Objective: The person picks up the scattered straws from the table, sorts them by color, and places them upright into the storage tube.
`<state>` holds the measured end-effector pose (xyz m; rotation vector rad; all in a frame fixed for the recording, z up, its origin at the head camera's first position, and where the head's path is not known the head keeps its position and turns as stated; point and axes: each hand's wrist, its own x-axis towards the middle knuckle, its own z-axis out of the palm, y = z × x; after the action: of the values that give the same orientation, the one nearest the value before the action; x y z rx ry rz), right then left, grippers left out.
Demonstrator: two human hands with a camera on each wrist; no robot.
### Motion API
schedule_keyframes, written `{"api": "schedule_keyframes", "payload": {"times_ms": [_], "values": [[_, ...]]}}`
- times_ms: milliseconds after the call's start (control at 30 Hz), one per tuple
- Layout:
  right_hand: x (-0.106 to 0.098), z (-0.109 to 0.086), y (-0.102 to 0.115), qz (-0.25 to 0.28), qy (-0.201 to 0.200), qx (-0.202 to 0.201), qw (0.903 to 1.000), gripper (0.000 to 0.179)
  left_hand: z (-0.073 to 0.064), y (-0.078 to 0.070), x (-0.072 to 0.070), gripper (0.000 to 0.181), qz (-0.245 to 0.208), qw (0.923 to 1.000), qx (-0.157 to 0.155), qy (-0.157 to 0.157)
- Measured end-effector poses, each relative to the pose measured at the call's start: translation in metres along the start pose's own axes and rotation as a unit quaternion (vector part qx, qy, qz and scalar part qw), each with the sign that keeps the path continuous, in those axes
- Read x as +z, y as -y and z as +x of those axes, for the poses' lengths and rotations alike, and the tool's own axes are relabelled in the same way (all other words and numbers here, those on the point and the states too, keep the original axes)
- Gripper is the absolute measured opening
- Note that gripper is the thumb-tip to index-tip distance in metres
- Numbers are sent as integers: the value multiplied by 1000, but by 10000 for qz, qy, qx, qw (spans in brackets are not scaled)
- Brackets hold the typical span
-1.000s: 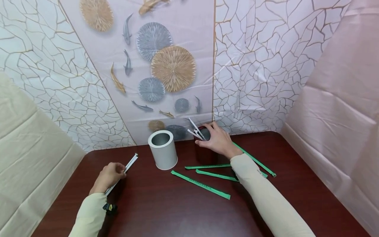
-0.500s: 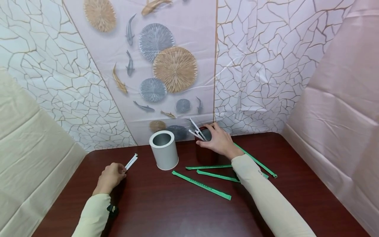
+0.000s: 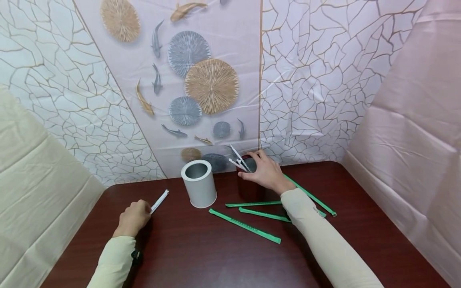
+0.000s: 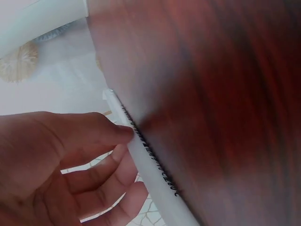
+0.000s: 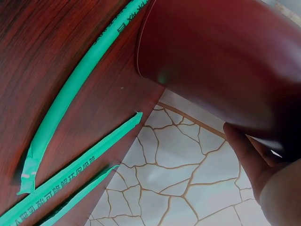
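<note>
My left hand (image 3: 133,218) pinches a white paper-wrapped straw (image 3: 160,201) at the left of the table. In the left wrist view, black print runs along the white wrapper (image 4: 150,165), with the thumb on one side and the fingers on the other. My right hand (image 3: 265,171) grips the rim of a dark red cylindrical container (image 3: 248,188) standing at the back. Several white-wrapped straws (image 3: 235,156) lean out of its mouth to the left. The container's smooth wall (image 5: 211,56) fills the upper part of the right wrist view, fingertips against it.
A white cylindrical canister (image 3: 200,190) with an open top stands between the hands. Several green-wrapped straws (image 3: 248,227) lie on the dark wooden table (image 3: 201,256) around the red container, some partly under the right forearm. A patterned cloth (image 3: 212,86) hangs behind the table's back edge.
The straw's lower part, seen below my left hand a second ago, is now hidden, and the straw's upper end looks narrower. My right hand stays on the red container.
</note>
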<state>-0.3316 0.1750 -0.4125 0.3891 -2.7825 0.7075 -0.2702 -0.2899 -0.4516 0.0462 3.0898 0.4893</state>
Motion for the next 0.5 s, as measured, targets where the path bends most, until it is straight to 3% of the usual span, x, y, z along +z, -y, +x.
{"api": "schedule_keyframes", "payload": {"times_ms": [300, 500], "values": [[0, 0, -3, -5, -14, 45, 10000, 99, 3, -5, 0, 11, 174, 9998, 67, 3], [1, 2, -3, 5, -4, -2, 10000, 101, -6, -14, -13, 15, -288, 9994, -30, -207]]}}
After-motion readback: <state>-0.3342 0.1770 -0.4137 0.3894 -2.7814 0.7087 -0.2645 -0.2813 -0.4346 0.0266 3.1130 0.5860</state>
